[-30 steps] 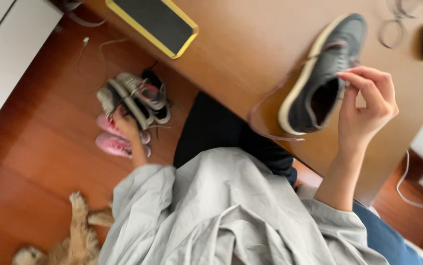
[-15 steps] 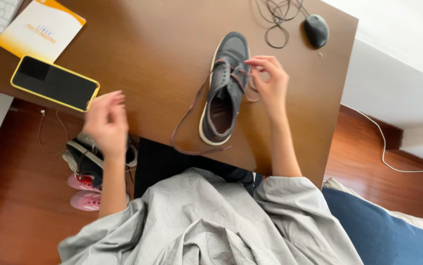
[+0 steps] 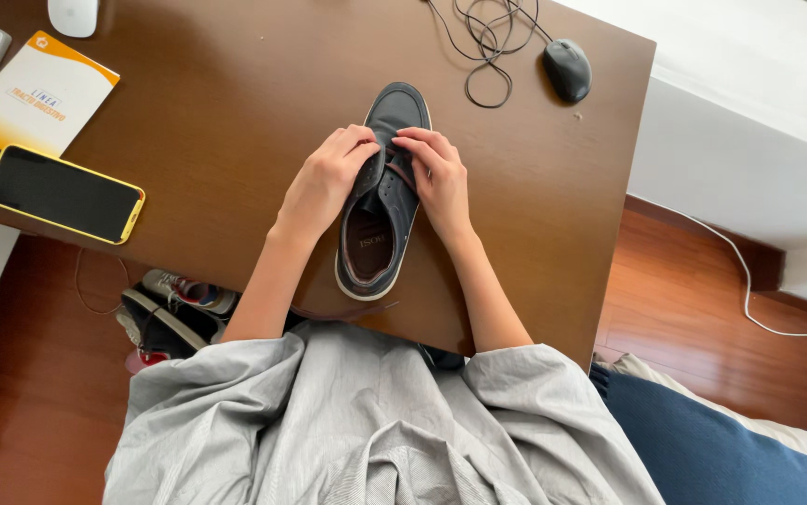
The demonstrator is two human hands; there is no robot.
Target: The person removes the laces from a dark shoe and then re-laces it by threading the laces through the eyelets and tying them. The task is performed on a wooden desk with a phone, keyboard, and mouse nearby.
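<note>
Your left hand (image 3: 324, 182) has come up from the floor to join your right hand (image 3: 439, 178); both now pinch the lace area of the dark shoe (image 3: 380, 196), which lies flat on the table (image 3: 235, 112), so lacing becomes two-handed.

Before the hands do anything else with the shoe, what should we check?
1. Shoe flat on the desk, sole down: ok.
2. Left hand on the shoe's left side: ok.
3. Right hand on the shoe's right side: ok.
4. Lace free of tangles: cannot tell, mostly hidden; a bit shows at the desk edge.
5. Phone and mouse away from the hands: ok.
6. Shoe fully on the desk: ok, though the heel is near the edge.
</note>
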